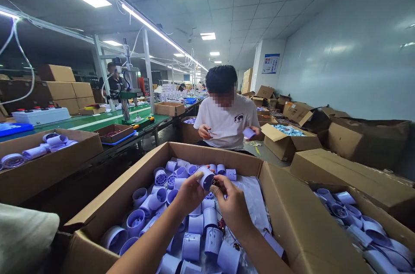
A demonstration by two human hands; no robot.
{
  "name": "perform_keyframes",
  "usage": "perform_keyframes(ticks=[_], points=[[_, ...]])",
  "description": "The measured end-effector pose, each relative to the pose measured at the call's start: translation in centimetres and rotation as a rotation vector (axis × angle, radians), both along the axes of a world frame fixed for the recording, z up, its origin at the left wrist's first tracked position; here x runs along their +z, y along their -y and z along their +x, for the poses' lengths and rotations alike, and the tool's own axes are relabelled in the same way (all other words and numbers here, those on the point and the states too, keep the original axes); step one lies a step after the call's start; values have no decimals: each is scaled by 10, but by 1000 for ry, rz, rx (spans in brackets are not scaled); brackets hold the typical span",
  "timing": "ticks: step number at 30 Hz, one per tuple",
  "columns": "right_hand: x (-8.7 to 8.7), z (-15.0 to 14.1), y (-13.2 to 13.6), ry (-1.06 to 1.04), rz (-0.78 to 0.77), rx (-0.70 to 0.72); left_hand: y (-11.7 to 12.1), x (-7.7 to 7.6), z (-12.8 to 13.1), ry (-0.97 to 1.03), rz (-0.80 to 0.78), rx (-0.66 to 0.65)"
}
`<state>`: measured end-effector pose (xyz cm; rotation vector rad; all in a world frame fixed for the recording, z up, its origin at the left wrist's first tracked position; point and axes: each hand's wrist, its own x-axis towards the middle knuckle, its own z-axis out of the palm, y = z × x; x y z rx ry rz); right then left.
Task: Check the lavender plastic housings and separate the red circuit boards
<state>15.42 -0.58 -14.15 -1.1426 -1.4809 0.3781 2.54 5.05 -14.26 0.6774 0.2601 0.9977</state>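
My left hand [189,194] is closed round a white plastic cylinder housing [205,177], tilted with its open end toward my right hand. The fingers of my right hand [231,200] pinch a small dark and copper-coloured part [214,182] at the mouth of that housing. How far the part sits inside, I cannot tell. Below both hands lies a large open cardboard box [288,218] holding many similar housings, such as one loose housing [191,246]. Thin dark wires and small copper-coloured pieces lie among them, and a white plastic sheet [251,198] lines the right side.
Across the box a person in a white shirt [223,122] holds another housing [249,132]. Boxes of housings stand at the left [65,170] and right [398,213]. A green conveyor bench [87,120] with a press machine [126,84] runs along the left.
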Motion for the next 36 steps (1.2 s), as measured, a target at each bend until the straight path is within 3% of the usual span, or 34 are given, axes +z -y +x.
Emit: perform_keyframes(ticks=[5,11,16,24,36], points=[[-3,-5,1,110,192,-226,8,4,4,12,56,-49],[-4,-10,2,112,255,-284,13,6,10,23,49,-69],[-4,-13,4,142,218,-299,11,3,10,27,28,-67],[-4,-15,6,285,151,-305,17,13,9,28,3,-59],[-1,-18,2,367,115,-400,9,3,10,39,-39,-42]])
